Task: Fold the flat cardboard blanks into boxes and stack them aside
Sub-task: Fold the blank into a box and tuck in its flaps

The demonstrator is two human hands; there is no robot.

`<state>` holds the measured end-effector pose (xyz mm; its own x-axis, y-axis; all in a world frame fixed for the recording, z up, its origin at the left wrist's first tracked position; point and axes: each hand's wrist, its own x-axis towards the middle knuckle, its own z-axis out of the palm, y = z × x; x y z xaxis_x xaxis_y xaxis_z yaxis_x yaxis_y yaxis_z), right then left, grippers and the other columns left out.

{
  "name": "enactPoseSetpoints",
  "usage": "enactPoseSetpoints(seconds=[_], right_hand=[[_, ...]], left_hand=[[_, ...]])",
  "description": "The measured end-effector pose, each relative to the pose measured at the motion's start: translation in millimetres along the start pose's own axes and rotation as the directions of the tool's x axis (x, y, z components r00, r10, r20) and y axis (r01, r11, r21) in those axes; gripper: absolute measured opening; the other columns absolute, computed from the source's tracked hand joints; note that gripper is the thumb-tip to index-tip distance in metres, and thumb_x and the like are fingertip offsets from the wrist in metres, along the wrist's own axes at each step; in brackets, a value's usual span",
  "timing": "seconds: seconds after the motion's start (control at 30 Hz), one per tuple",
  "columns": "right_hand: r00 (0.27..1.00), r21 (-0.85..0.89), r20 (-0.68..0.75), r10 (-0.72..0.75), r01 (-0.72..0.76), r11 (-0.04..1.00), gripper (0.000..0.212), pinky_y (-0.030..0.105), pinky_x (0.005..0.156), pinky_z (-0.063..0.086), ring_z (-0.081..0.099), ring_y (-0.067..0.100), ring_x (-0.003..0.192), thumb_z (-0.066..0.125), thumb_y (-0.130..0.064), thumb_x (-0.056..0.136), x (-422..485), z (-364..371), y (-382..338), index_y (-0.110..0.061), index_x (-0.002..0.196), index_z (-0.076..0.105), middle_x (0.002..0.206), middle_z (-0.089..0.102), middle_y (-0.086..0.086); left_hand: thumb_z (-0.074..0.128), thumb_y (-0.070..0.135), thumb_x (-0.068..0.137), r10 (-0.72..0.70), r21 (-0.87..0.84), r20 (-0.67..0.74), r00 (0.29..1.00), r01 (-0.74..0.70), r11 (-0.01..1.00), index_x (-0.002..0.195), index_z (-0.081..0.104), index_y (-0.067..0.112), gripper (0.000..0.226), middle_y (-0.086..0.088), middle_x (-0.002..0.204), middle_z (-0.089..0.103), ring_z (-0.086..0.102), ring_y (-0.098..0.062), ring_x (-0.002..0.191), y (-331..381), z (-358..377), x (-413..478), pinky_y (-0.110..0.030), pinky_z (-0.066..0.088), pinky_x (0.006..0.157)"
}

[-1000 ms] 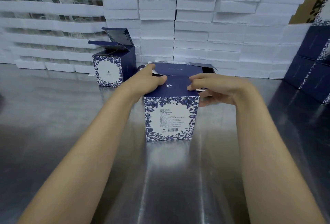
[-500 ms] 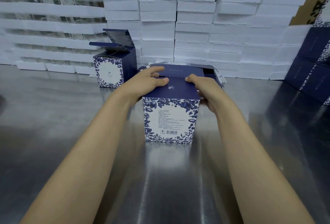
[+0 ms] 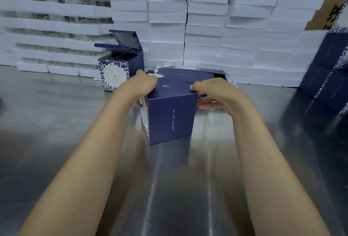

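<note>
Brushed steel tabletop [image 3: 56, 141], grey and reflective, fills the lower view.

Along its far edge: a wall of white foam trays [image 3: 207, 38], many rows high, running from the far left corner to near the far right corner. The left columns show clear material between the layers; too blurred to say what.

Behind the wall, top right: brown corrugated cartons [image 3: 318, 23] with dark print, partly hidden.

At the right edge: a stack of navy boxes [image 3: 329, 79], closed, with blue-and-white floral sides showing on some.

Far centre, just in front of the foam wall: flat navy blanks [image 3: 188, 74] lying in a low pile, white undersides peeking out at the left.

Left of that pile, near the far edge: an open-topped box [image 3: 116, 72], navy with a floral-bordered white panel, upright, lid and side flaps standing up.

Tabletop centre, directly in front of the blanks: navy cardboard box [image 3: 169, 117], square-sided, top closed, small white emblem on the lid. It is turned so that a vertical corner faces the camera; the plain navy face with a line of small white text shows, with the floral face at the left. It leans slightly; whether the base sits flat cannot be told.

Left hand [image 3: 143, 85]: fingers curled over the top left edge of this box, thumb low against the floral side, holding it.

Right hand [image 3: 212, 92]: fingers curled over the top right edge, thumb underneath against the right side, also clasping it.
</note>
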<state>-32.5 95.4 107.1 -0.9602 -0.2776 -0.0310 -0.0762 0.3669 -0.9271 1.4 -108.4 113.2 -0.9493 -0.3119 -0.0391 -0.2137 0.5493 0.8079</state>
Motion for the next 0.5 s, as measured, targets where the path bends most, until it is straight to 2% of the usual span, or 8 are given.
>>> enactPoseSetpoints(seconds=[0.07, 0.13, 0.2, 0.27, 0.37, 0.43, 0.5], right_hand=[[1.000, 0.013, 0.027, -0.014, 0.013, 1.000, 0.006, 0.036, 0.079, 0.060, 0.073, 0.017, 0.076, 0.063, -0.020, 0.079, -0.6, -0.5, -2.4, -0.015, 0.078, 0.065, 0.071, 0.070, -0.004], [0.992, 0.037, 0.125, 0.014, -0.019, 0.999, 0.010, 0.040, 0.082, 0.059, 0.074, 0.023, 0.084, 0.063, -0.017, 0.079, -3.6, -5.9, -3.1, -0.011, 0.085, 0.068, 0.084, 0.072, 0.002], [0.972, 0.039, 0.227, 0.064, -0.074, 0.996, 0.021, 0.040, 0.081, 0.059, 0.073, 0.029, 0.089, 0.064, -0.017, 0.082, -7.2, -13.8, -0.3, -0.008, 0.100, 0.070, 0.099, 0.072, 0.006], [0.963, 0.038, 0.257, 0.077, -0.089, 0.995, 0.023, 0.041, 0.081, 0.060, 0.073, 0.031, 0.089, 0.063, -0.019, 0.082, -9.6, -17.4, 2.8, -0.012, 0.104, 0.069, 0.100, 0.073, 0.005], [0.976, 0.054, 0.207, 0.067, -0.079, 0.995, 0.018, 0.037, 0.078, 0.060, 0.073, 0.029, 0.084, 0.060, -0.019, 0.080, -8.6, -12.7, 1.4, -0.014, 0.095, 0.067, 0.090, 0.074, 0.003], [0.985, 0.060, 0.165, 0.060, -0.071, 0.996, 0.010, 0.031, 0.065, 0.060, 0.072, 0.025, 0.071, 0.057, -0.018, 0.080, -8.3, -6.5, -2.0, -0.014, 0.081, 0.066, 0.073, 0.070, 0.002], [0.990, 0.071, 0.132, 0.052, -0.062, 0.996, 0.017, 0.026, 0.054, 0.055, 0.064, 0.022, 0.056, 0.055, -0.017, 0.080, -8.2, -2.3, -5.4, -0.015, 0.065, 0.063, 0.058, 0.061, -0.001]], left_hand=[[0.044, 0.041, 0.091, 0.012, -0.075, -0.028, 1.000, -0.015, 0.997, 0.133, 0.035, 0.011, 0.053, -0.009, 0.124, 0.055, 0.057, -0.030, 0.108, -4.2, 6.3, 3.9, -0.046, 0.055, 0.083], [0.061, 0.059, 0.082, 0.028, -0.101, -0.018, 0.999, -0.030, 0.994, 0.126, 0.038, 0.018, 0.064, -0.001, 0.112, 0.057, 0.061, -0.024, 0.100, -5.4, 8.8, 4.9, -0.041, 0.056, 0.078], [0.075, 0.062, 0.069, 0.025, -0.155, 0.043, 0.999, -0.018, 0.988, 0.119, 0.042, 0.025, 0.069, 0.004, 0.102, 0.056, 0.064, -0.017, 0.090, -4.7, 9.4, 5.4, -0.037, 0.057, 0.072], [0.081, 0.056, 0.065, 0.015, -0.199, 0.090, 0.996, 0.004, 0.980, 0.116, 0.044, 0.028, 0.069, 0.004, 0.099, 0.057, 0.067, -0.015, 0.081, -3.3, 10.0, 6.7, -0.030, 0.057, 0.060], [0.082, 0.054, 0.064, 0.039, -0.179, 0.079, 0.996, -0.025, 0.984, 0.113, 0.044, 0.029, 0.067, 0.004, 0.094, 0.058, 0.067, -0.012, 0.074, -1.8, 12.0, 9.1, -0.024, 0.052, 0.051], [0.082, 0.054, 0.065, 0.057, -0.170, 0.079, 0.995, -0.043, 0.985, 0.113, 0.044, 0.029, 0.066, 0.004, 0.094, 0.059, 0.067, -0.012, 0.074, -3.7, 12.1, 10.6, -0.026, 0.054, 0.054], [0.083, 0.052, 0.065, 0.066, -0.179, 0.101, 0.993, -0.047, 0.983, 0.111, 0.047, 0.027, 0.064, 0.001, 0.098, 0.063, 0.069, -0.014, 0.076, -5.1, 10.9, 12.3, -0.032, 0.059, 0.062]])
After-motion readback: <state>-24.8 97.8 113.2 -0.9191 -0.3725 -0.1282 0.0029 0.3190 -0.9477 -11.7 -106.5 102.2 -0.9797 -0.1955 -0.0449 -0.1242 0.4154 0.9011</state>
